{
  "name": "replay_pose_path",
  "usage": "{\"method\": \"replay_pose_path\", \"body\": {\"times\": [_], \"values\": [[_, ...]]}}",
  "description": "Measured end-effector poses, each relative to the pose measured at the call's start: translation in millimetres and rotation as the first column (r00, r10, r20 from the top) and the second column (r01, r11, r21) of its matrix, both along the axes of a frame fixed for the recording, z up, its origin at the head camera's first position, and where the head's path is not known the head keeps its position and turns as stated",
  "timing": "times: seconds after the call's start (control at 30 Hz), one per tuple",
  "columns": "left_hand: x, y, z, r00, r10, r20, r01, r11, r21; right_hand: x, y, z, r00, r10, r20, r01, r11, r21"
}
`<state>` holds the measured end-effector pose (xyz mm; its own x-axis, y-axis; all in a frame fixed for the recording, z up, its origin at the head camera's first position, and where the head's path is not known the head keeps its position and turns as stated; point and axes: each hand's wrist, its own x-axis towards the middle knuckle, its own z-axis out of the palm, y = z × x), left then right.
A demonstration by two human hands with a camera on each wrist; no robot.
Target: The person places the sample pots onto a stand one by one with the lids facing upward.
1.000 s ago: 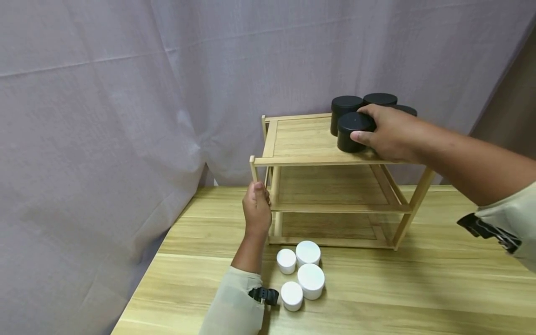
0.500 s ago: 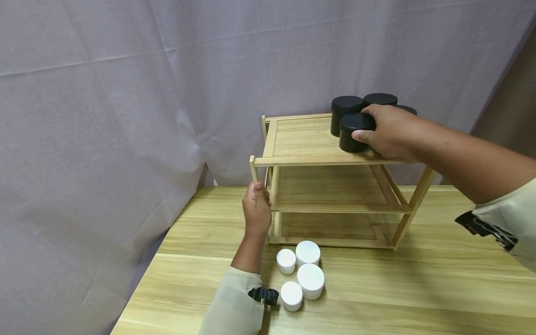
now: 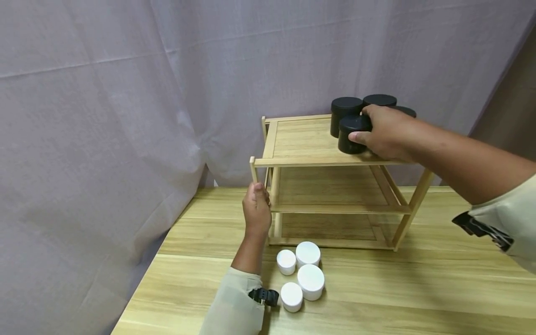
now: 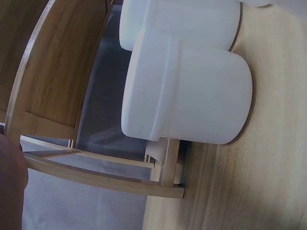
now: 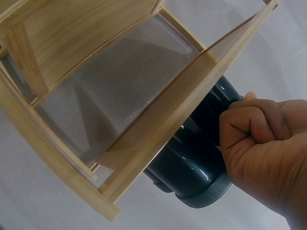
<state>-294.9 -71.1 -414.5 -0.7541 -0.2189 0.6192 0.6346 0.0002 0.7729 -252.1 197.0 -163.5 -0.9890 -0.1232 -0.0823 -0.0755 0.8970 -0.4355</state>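
Note:
A three-tier wooden shelf rack (image 3: 326, 162) stands on the table. My left hand (image 3: 257, 209) grips its front left post below the top tier. On the top shelf's right half, my right hand (image 3: 387, 132) holds a black lidded jar (image 3: 351, 139), thumb at its front and fingers behind. Two more black jars (image 3: 345, 109) (image 3: 379, 99) stand behind it, and another black jar (image 3: 404, 111) shows partly beyond the hand. In the right wrist view, curled fingers (image 5: 244, 122) lie against a dark jar (image 5: 189, 165); the fingertips are hidden.
Several white lidded jars (image 3: 311, 281) are grouped on the wooden table (image 3: 377, 288) before the rack, close to the left forearm. In the left wrist view a white jar (image 4: 206, 93) looms large. A grey curtain (image 3: 209, 70) hangs behind and at the left.
The right hand and its black jar have shifted very slightly, staying on the top shelf. My left hand keeps its hold on the post. The white jars have not moved.

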Motion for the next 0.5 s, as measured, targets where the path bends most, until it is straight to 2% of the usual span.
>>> {"method": "replay_pose_path", "body": {"times": [0.13, 0.5], "values": [[-0.5, 0.5, -0.4, 1.0, -0.002, -0.009, 0.002, 1.0, -0.002, 0.6, -1.2, -0.7, 1.0, -0.009, -0.009, 0.008, 1.0, -0.028], [-0.6, 1.0, 0.2, 1.0, 0.003, -0.013, -0.004, 1.0, -0.014, 1.4, -0.7, 2.1, 0.998, -0.02, -0.065, 0.021, 1.0, 0.009]]}}
